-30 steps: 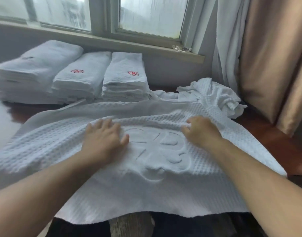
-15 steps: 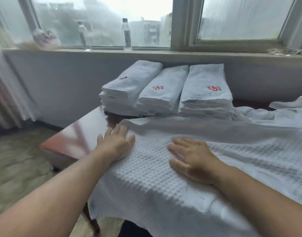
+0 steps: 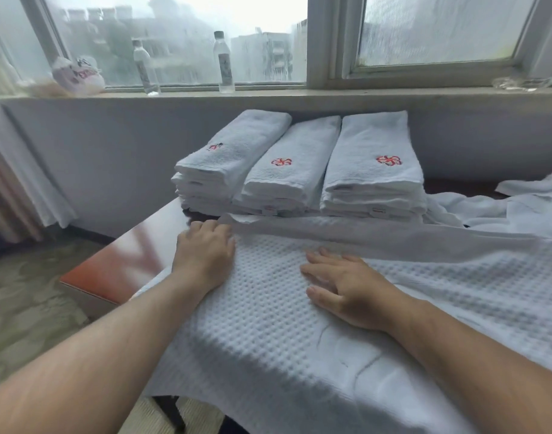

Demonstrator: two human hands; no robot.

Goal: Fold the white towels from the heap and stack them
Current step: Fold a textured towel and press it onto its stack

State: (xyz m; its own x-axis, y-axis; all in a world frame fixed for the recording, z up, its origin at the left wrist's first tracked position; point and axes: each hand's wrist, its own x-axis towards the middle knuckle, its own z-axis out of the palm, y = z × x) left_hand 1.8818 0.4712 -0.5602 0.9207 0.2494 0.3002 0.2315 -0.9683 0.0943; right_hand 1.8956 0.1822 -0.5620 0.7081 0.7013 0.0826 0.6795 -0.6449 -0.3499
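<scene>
Left fingers (image 3: 210,229): held together, slightly bent at the tips, lying palm-down on the left edge of the waffle towel (image 3: 268,339). We see them press the cloth, not pinch it. Right fingers (image 3: 320,272): straight and spread, flat on the same towel, pointing left toward the other hand. The left hand (image 3: 205,255) and right hand (image 3: 342,291) lie near each other but apart, with both forearms reaching in from the bottom of the view.

The waffle towel is spread over the table (image 3: 127,258). Its near edge hangs off the front, and a smooth folded band runs along its far side. The table's reddish top shows bare to the left of the left hand.

Beyond the towel, three stacks of folded white towels stand side by side, touching: left stack (image 3: 234,158), middle stack (image 3: 291,173), right stack (image 3: 374,173). Each top towel carries a small red emblem; the leftmost emblem is partly dark. The unfolded heap (image 3: 518,208) lies at the far right, just beside the right stack.

Containers on the windowsill (image 3: 268,97): two clear capped bottles, left bottle (image 3: 144,70) and right bottle (image 3: 225,64), both upright. We cannot tell their fill levels. A white printed bag (image 3: 77,75) sits left of them, its contents hidden. Crumpled clear plastic (image 3: 525,83) lies at the sill's right end. A curtain (image 3: 18,183) hangs at the left.
</scene>
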